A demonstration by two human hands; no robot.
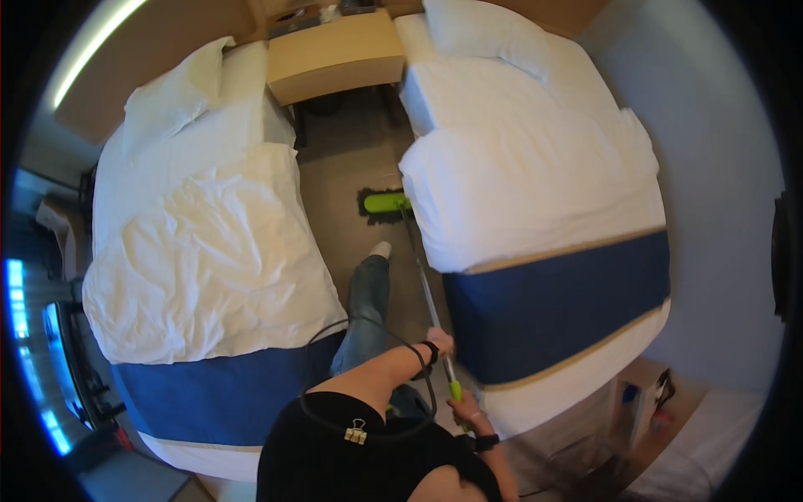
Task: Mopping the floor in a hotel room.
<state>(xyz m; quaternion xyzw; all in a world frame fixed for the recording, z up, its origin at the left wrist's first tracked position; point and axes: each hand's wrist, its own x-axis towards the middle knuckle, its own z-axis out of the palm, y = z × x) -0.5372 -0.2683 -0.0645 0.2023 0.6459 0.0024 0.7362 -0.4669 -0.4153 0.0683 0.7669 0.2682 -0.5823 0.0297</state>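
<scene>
A flat mop's silver pole [428,295] slants down from the aisle between two beds towards my body. My left hand [441,342] is wrapped around the metal part of the pole. Lower down, my right hand [467,409] grips the pole's green handle [455,391]. At the far end, the bright green mop head [384,202] lies flat on the floor [342,169], with a dark fringed pad showing around it. Its right end touches or tucks under the hanging white duvet [514,182] of the right bed; that edge is hidden.
The left bed carries a rumpled white duvet [213,263] and a blue runner [219,392]. Another blue runner [564,307] crosses the right bed. A wooden nightstand [335,53] spans the aisle's far end. My foot [381,250] stands in the aisle. A dark cable [305,357] loops before my chest.
</scene>
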